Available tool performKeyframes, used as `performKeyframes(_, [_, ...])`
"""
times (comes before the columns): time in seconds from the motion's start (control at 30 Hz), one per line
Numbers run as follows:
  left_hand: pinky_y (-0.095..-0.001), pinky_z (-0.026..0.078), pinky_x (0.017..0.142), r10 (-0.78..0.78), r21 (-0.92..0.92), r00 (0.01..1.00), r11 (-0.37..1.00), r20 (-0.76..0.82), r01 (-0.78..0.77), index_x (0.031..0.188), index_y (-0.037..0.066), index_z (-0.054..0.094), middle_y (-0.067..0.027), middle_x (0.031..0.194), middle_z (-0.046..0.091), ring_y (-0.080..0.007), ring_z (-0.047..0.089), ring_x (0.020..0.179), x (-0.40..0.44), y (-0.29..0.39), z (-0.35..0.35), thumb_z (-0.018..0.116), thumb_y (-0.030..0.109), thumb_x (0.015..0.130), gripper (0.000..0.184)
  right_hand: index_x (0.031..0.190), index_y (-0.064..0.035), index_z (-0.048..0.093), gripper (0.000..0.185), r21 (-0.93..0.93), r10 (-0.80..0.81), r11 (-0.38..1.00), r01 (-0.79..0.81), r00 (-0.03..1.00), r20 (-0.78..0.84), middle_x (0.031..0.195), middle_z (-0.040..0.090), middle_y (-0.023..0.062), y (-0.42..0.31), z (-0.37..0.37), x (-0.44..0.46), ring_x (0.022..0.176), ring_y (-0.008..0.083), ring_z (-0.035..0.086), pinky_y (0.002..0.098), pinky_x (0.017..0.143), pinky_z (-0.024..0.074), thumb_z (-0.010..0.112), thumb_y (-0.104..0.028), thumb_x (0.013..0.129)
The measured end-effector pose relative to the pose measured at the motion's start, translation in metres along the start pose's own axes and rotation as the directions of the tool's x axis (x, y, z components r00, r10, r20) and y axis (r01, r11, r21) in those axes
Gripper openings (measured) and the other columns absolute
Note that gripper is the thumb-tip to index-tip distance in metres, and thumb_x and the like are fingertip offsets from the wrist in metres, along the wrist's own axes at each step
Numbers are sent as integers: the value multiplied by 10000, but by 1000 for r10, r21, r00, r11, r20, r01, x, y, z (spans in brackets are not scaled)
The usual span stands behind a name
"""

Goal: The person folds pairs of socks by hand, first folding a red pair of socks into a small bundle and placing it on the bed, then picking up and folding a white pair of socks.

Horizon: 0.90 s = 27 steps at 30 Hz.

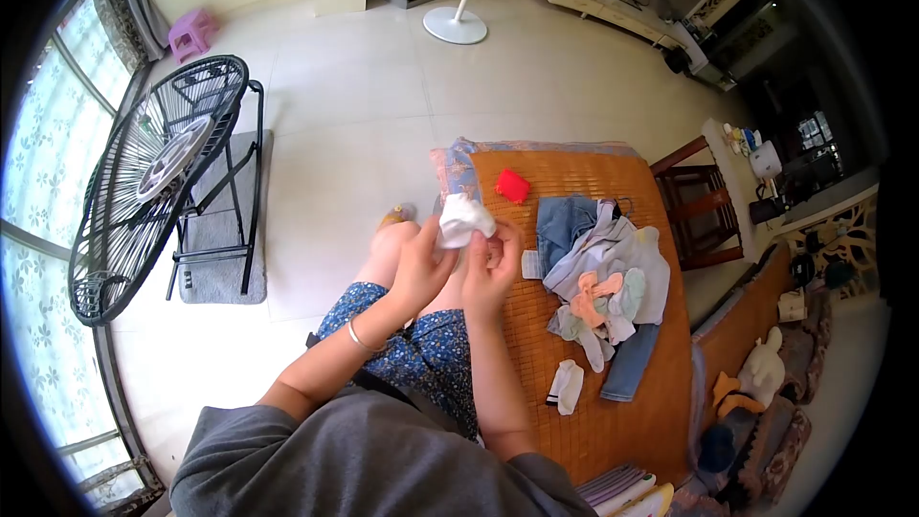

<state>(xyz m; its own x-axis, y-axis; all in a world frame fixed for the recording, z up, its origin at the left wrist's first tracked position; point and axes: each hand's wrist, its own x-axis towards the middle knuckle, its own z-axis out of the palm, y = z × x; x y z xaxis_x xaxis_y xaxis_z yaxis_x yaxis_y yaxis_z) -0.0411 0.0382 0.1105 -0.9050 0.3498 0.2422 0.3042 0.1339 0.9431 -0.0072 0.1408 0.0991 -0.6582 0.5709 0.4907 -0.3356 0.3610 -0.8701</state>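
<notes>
A small, bunched white sock [464,218] is held up in front of my knees, pinched between both hands. My left hand [423,260] grips its left side, while my right hand [492,270] has its fingertips closed on the lower right edge. To the right, on the brown woven mat [528,321], lies a heap of clothes: a pale grey garment [632,254], blue jeans [632,364], and several small socks, among them a peach one [595,299]. Another white sock [568,387] with a dark-striped cuff lies apart, nearer to me.
A red pouch-like item [513,186] sits near the mat's far edge. On the left stands a black corded folding chair [158,182] over a grey rug [225,258]. A wooden chair [697,201] is beyond the mat's right side; a white fan base [456,26] stands farther ahead.
</notes>
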Motion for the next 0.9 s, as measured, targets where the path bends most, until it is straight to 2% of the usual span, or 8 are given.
performKeyframes(0.03, [-313, 472, 790, 41, 9, 998, 999, 56, -42, 1177, -15, 468, -177, 972, 625, -236, 610, 922, 1, 4, -2, 609, 58, 823, 387, 986, 7, 495, 191, -7, -4, 1000, 4, 1000, -6, 1005, 534, 128, 0, -4, 5, 943, 219, 519, 337, 838, 412, 601, -98, 867])
performKeyframes(0.07, [-318, 409, 929, 48, -188, 988, 982, 144, -20, 1270, -21, 407, -176, 1168, 555, -236, 528, 1107, -1, -1, 0, 571, 99, 864, 454, 975, 0, 501, 172, 175, 156, 973, -152, 988, -11, 990, 545, 100, -2, -10, 9, 922, 178, 519, 304, 827, 410, 590, -115, 883])
performKeyframes(0.1, [-318, 409, 929, 51, -194, 987, 981, 154, -21, 1270, -21, 407, -176, 1168, 555, -236, 528, 1107, 1, -5, -1, 571, 99, 864, 454, 964, -7, 507, 159, 353, 308, 889, -292, 951, 11, 975, 556, 71, -6, -14, 14, 901, 137, 519, 270, 817, 408, 580, -133, 899])
performKeyframes(0.2, [-327, 317, 1031, -3, -624, 966, 763, 257, 168, 1329, -7, 361, -116, 1304, 446, -211, 404, 1243, 11, -10, 1, 456, 209, 952, 444, 993, -9, 504, 154, 324, 293, 902, -286, 956, 29, 966, 571, 43, -15, -27, 27, 890, 92, 517, 234, 820, 400, 547, -137, 921])
performKeyframes(0.33, [-317, 336, 1017, -22, -638, 971, 750, 237, 173, 1304, -12, 389, -113, 1269, 473, -193, 419, 1227, 19, 0, 10, 496, 185, 943, 425, 1000, -10, 499, 137, 340, 273, 898, -281, 959, 72, 971, 579, 46, -20, -31, 30, 891, 90, 521, 236, 817, 407, 540, -115, 922])
performKeyframes(0.63, [-241, 437, 837, -119, -627, 973, 748, 199, 219, 1090, -10, 554, -39, 993, 617, -90, 549, 954, 19, 28, 16, 613, 108, 872, 255, 945, -26, 487, 119, 266, 249, 930, -253, 967, 47, 892, 555, 21, -22, -30, 24, 805, 63, 512, 204, 736, 414, 572, -99, 907])
performKeyframes(0.7, [-226, 448, 788, -220, -387, 953, 876, 209, 287, 1043, -4, 567, -30, 955, 617, -78, 557, 907, 18, 49, 7, 612, 87, 864, 206, 936, -27, 484, 123, 242, 235, 940, -241, 971, 52, 885, 551, 22, -19, -29, 22, 801, 61, 511, 203, 727, 416, 579, -97, 903])
performKeyframes(0.9, [-206, 451, 742, -119, -535, 985, 829, 121, 166, 972, 0, 564, -39, 932, 626, -63, 563, 851, 26, 8, 20, 589, 51, 872, 115, 926, -27, 475, 134, 259, 186, 948, -183, 982, 13, 880, 545, 31, -23, -28, 22, 791, 64, 508, 204, 717, 420, 584, -103, 902])
